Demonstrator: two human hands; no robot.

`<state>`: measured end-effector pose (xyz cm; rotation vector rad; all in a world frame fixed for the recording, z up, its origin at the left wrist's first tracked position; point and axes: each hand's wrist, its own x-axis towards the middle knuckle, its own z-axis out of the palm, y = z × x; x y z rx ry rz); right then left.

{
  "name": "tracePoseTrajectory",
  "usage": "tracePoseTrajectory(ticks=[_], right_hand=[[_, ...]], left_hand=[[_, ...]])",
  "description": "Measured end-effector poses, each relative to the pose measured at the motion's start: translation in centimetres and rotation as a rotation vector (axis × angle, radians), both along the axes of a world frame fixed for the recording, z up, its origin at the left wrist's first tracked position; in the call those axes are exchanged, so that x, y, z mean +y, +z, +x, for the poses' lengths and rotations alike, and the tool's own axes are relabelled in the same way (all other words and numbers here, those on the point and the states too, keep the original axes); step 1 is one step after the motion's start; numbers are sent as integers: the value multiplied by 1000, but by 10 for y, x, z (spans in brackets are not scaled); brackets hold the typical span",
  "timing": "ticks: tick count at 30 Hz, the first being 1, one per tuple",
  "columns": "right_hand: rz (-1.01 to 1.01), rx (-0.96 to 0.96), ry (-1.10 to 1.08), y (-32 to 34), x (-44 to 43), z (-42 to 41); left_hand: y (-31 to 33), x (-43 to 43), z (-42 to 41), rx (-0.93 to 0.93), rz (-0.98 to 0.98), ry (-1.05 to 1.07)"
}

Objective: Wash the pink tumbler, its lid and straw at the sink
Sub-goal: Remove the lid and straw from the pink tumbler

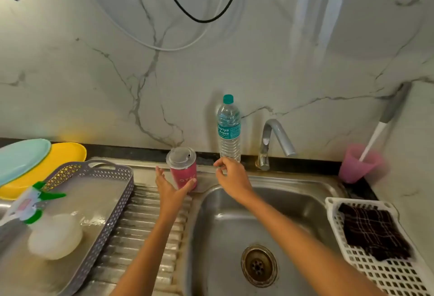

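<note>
The pink tumbler (182, 176) stands upright on the steel ledge at the back left corner of the sink basin (225, 223). Its clear lid (181, 157) is on top. No straw shows in the lid. My left hand (169, 189) cups the tumbler from the front: the thumb touches its lower right side, and the straight fingers rise on its left with a small gap. My right hand (231, 178) hovers over the basin's back edge, below the water bottle (229, 129), fingers loosely curled with nothing visible in them.
The faucet (270, 142) stands behind the basin, drain (259, 265) below. At far right, a pale pink cup (357, 166) holds a white stick. A white basket (385, 270) with a dark cloth sits right; a grey tray (115, 204) with a white bowl sits left, plates (58, 157) behind it.
</note>
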<state>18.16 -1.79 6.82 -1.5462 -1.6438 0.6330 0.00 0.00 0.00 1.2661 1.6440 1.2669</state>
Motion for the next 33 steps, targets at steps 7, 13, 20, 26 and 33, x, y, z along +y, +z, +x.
tracePoseTrajectory(ticks=[7, 13, 20, 26, 33], right_hand=[[-35, 23, 24, -15, 26, -7], [29, 78, 78, -17, 38, -17], [201, 92, 190, 8, 27, -33], [244, 45, 219, 18, 7, -40], [286, 107, 202, 29, -19, -50]], left_hand=[[-14, 36, -7, -107, 8, -156], [-6, 41, 4, -171, 59, -153], [5, 19, 5, -192, 121, -175], [11, -11, -2, -131, 162, -189], [-6, -43, -21, -153, 123, -130]])
